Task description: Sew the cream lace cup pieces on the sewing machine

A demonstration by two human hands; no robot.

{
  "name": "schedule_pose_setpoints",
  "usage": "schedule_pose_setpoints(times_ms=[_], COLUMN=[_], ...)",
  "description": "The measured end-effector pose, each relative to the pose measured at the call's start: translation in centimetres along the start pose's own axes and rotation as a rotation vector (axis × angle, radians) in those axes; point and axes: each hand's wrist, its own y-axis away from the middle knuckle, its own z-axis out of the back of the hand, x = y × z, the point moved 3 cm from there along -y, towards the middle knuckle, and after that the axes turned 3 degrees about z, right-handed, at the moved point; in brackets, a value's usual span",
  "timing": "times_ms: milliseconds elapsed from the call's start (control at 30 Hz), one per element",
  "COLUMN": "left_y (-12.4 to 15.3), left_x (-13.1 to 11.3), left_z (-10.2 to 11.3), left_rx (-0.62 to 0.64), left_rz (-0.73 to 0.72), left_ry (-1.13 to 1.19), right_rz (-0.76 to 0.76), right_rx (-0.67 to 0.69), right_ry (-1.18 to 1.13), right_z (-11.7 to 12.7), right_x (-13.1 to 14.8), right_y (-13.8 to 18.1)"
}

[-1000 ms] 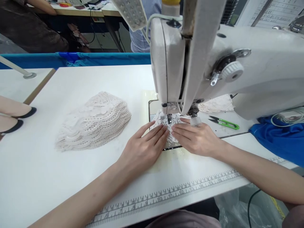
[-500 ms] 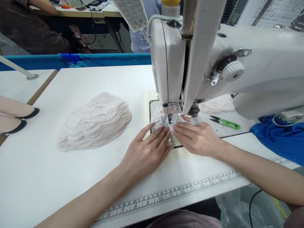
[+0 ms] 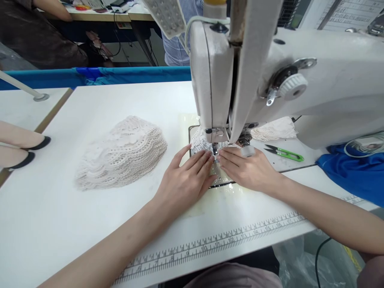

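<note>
Head view: we rest our left hand (image 3: 186,176) and right hand (image 3: 246,170) flat, fingers extended, at the near edge of the lace (image 3: 199,141) under the sewing machine (image 3: 217,80); a lace pile (image 3: 124,156) lies leftward.

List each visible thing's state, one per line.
White sewing machine: cannot tell whether running.
White openwork lace: partly hidden under the machine.
Bare left hand: flat, palm down, at the lace.
Bare right hand: flat, palm down, at the lace.
Off-white lace stack: layered, unevenly piled.
Green-handled snips: lying, blades slightly apart.
Shiny blue cloth: crumpled.
Thin white cable: coiled.
</note>
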Motion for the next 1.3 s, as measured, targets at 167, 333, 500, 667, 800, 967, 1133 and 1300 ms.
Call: schedule_pose_setpoints(times_ms=[167, 333, 500, 667, 800, 967, 1133, 1300], left_y=[-0.1, -0.2, -0.3, -0.4, -0.4, -0.4, -0.2, 0.2], left_x=[0.2, 0.4, 0.7, 1.0, 1.1, 1.9, 2.1, -0.5], left_z=[-0.2, -0.3, -0.5, -0.7, -0.8, -1.0, -0.7, 1.1], left_rx=[0.004, 0.022, 0.042, 0.048, 0.061, 0.102, 0.134, 0.127], left_rz=[0.019, 0.036, 0.049, 0.066, 0.088, 0.14, 0.169, -0.016], left_ry=[0.023, 0.043, 0.037, 0.045, 0.052, 0.039, -0.001, 0.337], right_rz=[-0.033, -0.043, -0.059, -0.095, -0.091, -0.102, -0.12, -0.121], right_rx=[0.006, -0.006, -0.006, 0.033, 0.021, -0.004, -0.059, -0.056], right_ry=[-0.023, -0.025, 0.002, 0.006, 0.064, 0.091, 0.103, 0.046], right_z=[0.0, -0.1, -0.1, -0.1, 0.2, 0.6, 1.0, 1.3], right_x=[-0.1, -0.2, -0.3, -0.5, -0.7, -1.1, -1.6, -2.0], right_y=[-0.1, -0.1, -0.1, -0.1, 0.0, -0.1, -0.2, 0.0])
